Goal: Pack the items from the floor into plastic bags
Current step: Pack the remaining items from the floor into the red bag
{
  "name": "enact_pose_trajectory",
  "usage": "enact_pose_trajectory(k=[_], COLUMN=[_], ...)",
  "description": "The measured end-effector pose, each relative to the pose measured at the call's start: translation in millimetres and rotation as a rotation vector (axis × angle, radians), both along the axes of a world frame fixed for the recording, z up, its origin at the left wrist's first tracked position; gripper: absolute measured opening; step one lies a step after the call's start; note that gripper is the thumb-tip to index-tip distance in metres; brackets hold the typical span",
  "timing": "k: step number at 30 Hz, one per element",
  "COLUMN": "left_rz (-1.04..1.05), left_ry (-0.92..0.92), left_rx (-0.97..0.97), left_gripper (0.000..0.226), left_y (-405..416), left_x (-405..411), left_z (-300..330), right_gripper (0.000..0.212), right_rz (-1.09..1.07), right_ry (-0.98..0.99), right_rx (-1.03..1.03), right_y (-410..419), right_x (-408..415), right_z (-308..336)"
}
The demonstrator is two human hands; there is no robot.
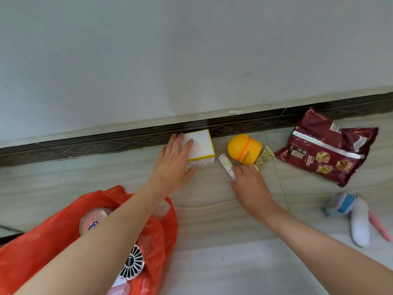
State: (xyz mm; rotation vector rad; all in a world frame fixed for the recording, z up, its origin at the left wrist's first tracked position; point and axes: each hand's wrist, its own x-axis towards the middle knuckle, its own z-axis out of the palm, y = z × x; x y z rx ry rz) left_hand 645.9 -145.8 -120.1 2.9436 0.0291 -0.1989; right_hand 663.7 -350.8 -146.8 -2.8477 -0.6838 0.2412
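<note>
A white box with yellow edges [202, 145] stands on the floor against the skirting. My left hand [173, 165] lies over its left side, fingers on top and thumb at its front, gripping it. My right hand [248, 182] rests on the floor with its fingers around the lower end of a small white tube [225, 165]. A yellow egg-shaped container [244, 150] and a small green sachet [264, 157] lie just beyond that hand. An orange plastic bag [42, 241] lies open under my left forearm, holding a round pink tin [93, 220] and a small fan [133, 262].
A dark red snack bag [325, 152] lies at the right by the wall. Further right are a grey-blue plush toy [340, 205], a white oblong object [359, 224] and a pink stick [380, 228]. The dark skirting [106, 143] and white wall bound the far side.
</note>
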Motion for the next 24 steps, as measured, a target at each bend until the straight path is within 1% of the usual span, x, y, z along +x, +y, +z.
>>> enact_pose_trajectory(k=[3, 6, 8, 9, 10, 12, 14, 17, 19, 22, 24], left_rz=[-0.066, -0.066, -0.029, -0.012, 0.0, 0.025, 0.055, 0.093, 0.101, 0.176, 0.282], left_ry=[-0.038, -0.057, -0.071, -0.08, -0.088, -0.101, -0.162, -0.253, -0.304, -0.386, -0.421], left_rx=[0.016, -0.029, -0.068, -0.081, -0.104, -0.17, -0.219, -0.253, -0.245, -0.221, -0.21], left_gripper=[0.073, 0.066, 0.057, 0.055, 0.053, 0.053, 0.051, 0.047, 0.049, 0.051, 0.05], left_y=[1, 1, -1, -2, -4, -9, -11, -2, 10, 30, 38], left_x=[0, -1, 0, -2, -4, -10, -17, -36, -59, -105, -135], left_z=[-8, -7, -1, 0, 0, 5, 17, 46, 70, 100, 106], right_gripper=[0.044, 0.041, 0.029, 0.019, 0.016, 0.022, 0.022, 0.023, 0.024, 0.017, 0.01], right_rz=[-0.049, -0.131, -0.207, -0.266, -0.35, -0.453, -0.507, -0.526, -0.528, -0.483, -0.43], right_ry=[-0.044, -0.041, 0.03, 0.079, 0.145, 0.253, 0.32, 0.369, 0.398, 0.454, 0.475], right_rx=[-0.096, -0.076, 0.034, 0.13, 0.216, 0.372, 0.495, 0.581, 0.639, 0.737, 0.757], right_y=[9, 14, 16, 16, 15, 9, 5, 8, 17, 35, 46], right_x=[3, 4, 3, 3, 3, 0, -10, -26, -37, -62, -70], right_z=[-3, -2, 7, 12, 17, 23, 32, 46, 59, 83, 90])
